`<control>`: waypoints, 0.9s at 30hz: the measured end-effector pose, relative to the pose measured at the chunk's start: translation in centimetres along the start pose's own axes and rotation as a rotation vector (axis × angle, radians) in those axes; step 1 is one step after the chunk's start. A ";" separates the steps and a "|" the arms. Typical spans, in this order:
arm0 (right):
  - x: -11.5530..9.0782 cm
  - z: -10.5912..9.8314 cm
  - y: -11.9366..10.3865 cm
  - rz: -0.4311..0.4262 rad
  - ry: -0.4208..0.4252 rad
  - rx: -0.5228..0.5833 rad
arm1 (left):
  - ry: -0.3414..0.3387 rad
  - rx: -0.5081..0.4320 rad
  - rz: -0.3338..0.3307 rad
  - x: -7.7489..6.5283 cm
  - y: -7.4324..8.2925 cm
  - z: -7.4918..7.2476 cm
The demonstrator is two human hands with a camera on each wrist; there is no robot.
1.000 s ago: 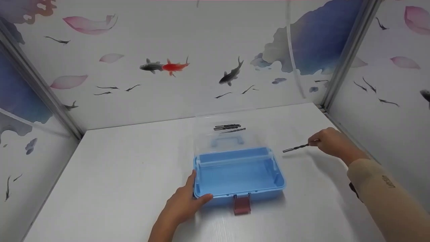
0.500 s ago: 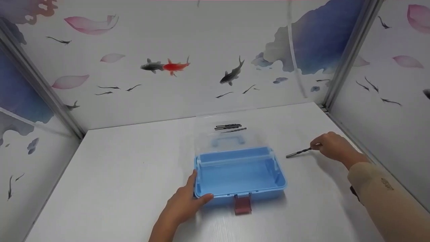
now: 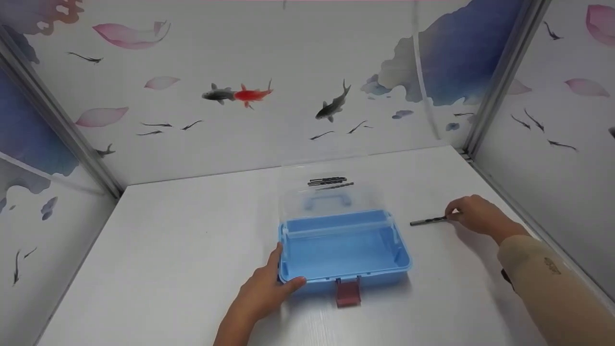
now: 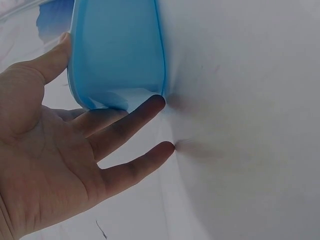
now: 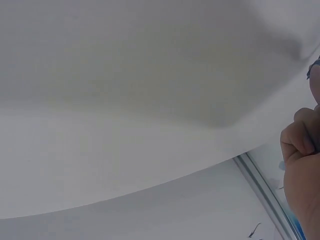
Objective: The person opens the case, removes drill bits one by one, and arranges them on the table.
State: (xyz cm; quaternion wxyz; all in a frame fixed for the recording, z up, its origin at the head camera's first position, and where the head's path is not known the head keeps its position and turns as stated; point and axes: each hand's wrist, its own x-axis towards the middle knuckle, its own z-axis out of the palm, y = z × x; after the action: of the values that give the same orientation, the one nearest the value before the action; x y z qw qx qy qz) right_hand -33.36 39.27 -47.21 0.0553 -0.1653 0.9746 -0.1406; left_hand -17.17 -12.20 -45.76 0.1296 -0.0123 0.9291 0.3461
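Observation:
A blue plastic box (image 3: 344,250) stands with its lid folded back. My left hand (image 3: 263,288) rests against its left end, thumb at the front rim and straight fingers along the side. In the left wrist view, the left hand (image 4: 60,145) has a fingertip touching the box's wall (image 4: 120,50). Right of the box, my right hand (image 3: 475,215) pinches the fluted end of a drill bit (image 3: 426,221), whose smooth shank points left, close over the table. Only the hand's edge (image 5: 305,170) and a bit of dark metal (image 5: 314,65) show in the right wrist view.
The clear lid (image 3: 293,202) with a blue handle (image 3: 328,201) lies behind the box. Several drill bits (image 3: 327,181) lie in a bunch at the lid. A red-brown latch (image 3: 348,293) hangs at the front. Printed walls edge the white table (image 3: 192,259).
My right hand has moved a little lower and right, bringing the drill bit down toward the table and more level. The left hand stays on the box.

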 end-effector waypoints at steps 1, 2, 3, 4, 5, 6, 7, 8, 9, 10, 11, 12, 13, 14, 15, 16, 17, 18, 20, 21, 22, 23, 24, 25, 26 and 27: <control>0.0 0.0 0.1 0.006 0.001 0.004 | 0.001 0.001 -0.002 0.0 0.0 0.0; 0.1 0.1 0.1 0.012 0.002 0.009 | 0.001 0.001 -0.003 0.0 0.0 0.0; 0.1 0.1 0.1 0.016 0.004 0.016 | 0.001 0.001 -0.005 0.0 0.0 -0.1; 0.1 0.2 0.1 0.018 0.006 0.021 | 0.001 0.001 -0.006 0.0 0.0 -0.1; 0.2 0.2 0.1 0.016 0.007 0.027 | 0.000 0.002 -0.005 -0.1 0.0 -0.1; 0.2 0.3 0.1 0.016 0.008 0.032 | -0.002 -0.002 -0.003 -0.1 0.0 -0.1; 0.3 0.4 0.1 0.016 0.008 0.040 | -0.003 -0.007 0.002 -0.1 0.0 -0.2; 0.3 0.4 0.1 0.018 0.008 0.048 | -0.005 -0.009 0.005 -0.1 0.0 -0.2; 0.4 0.5 0.1 0.023 0.008 0.059 | -0.008 -0.012 0.007 -0.1 -0.1 -0.2; 0.4 0.6 0.2 0.034 0.005 0.075 | -0.011 -0.016 0.010 -0.1 -0.1 -0.2; 0.5 0.7 0.2 0.050 0.001 0.095 | -0.013 -0.018 0.012 -0.1 -0.1 -0.2; 0.5 0.7 0.2 0.067 -0.003 0.114 | -0.015 -0.022 0.012 -0.1 -0.2 -0.2; 0.5 0.7 0.3 0.083 -0.008 0.132 | -0.016 -0.022 0.012 0.0 -0.2 -0.1; 0.5 0.8 0.4 0.098 -0.012 0.147 | -0.018 -0.020 0.011 0.0 -0.2 -0.1; 0.5 0.8 0.5 0.114 -0.022 0.165 | -0.018 -0.021 0.011 0.0 -0.2 0.0; 0.5 0.7 0.6 0.132 -0.033 0.184 | -0.019 -0.023 0.012 0.0 -0.2 0.0; 0.4 0.6 0.6 0.147 -0.043 0.199 | -0.018 -0.024 0.015 0.1 -0.3 0.0; 0.4 0.5 0.6 0.158 -0.054 0.211 | -0.018 -0.025 0.018 0.1 -0.3 0.1; 0.3 0.3 0.6 0.166 -0.074 0.242 | -0.015 -0.028 0.027 0.1 -0.4 0.1; 0.2 0.1 0.6 0.171 -0.085 0.259 | -0.014 -0.029 0.027 0.1 -0.4 0.1; 0.1 0.0 0.5 0.173 -0.094 0.275 | -0.013 -0.028 0.029 0.1 -0.4 0.1; 0.1 -0.1 0.4 0.171 -0.100 0.284 | -0.014 -0.027 0.029 0.1 -0.4 0.0; 0.1 -0.2 0.3 0.172 -0.109 0.299 | -0.016 -0.025 0.028 0.1 -0.4 0.0; 0.1 -0.3 0.3 0.175 -0.116 0.309 | -0.018 -0.025 0.026 0.1 -0.4 -0.1; 0.1 -0.4 0.2 0.187 -0.123 0.321 | -0.021 -0.025 0.024 0.1 -0.3 -0.2; 0.2 -0.5 0.1 0.198 -0.129 0.328 | -0.025 -0.026 0.023 0.2 -0.2 -0.3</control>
State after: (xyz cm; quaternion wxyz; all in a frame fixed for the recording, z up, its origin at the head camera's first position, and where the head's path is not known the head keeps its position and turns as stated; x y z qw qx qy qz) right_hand -33.63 39.46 -46.83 0.1574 -0.0659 0.9446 -0.2805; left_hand -17.36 -12.52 -45.73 0.1369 0.0009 0.9229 0.3598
